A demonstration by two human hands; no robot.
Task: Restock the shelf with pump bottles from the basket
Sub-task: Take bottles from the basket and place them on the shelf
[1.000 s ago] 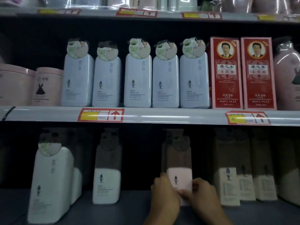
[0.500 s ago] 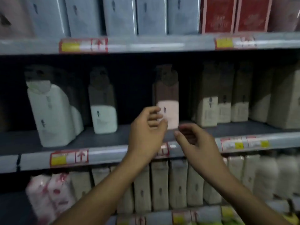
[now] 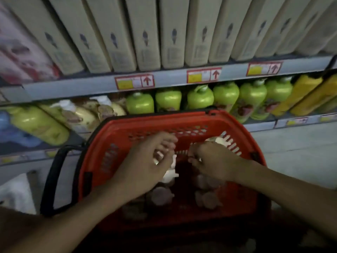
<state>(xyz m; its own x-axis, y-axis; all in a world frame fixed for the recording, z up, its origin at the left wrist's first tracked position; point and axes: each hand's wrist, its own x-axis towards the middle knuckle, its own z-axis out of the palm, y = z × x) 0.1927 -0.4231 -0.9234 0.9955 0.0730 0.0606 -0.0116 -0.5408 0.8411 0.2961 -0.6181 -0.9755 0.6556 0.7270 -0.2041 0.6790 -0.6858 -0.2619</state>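
Pump bottles lie heaped in the red basket below the shelf, both hands reaching in, left hand apparently gripping one, right hand unclear; next, lift one free upright.

Two hands, left and right, are seen inside a red basket among pale pump bottles; green bottles are shelved at twelve o'clock
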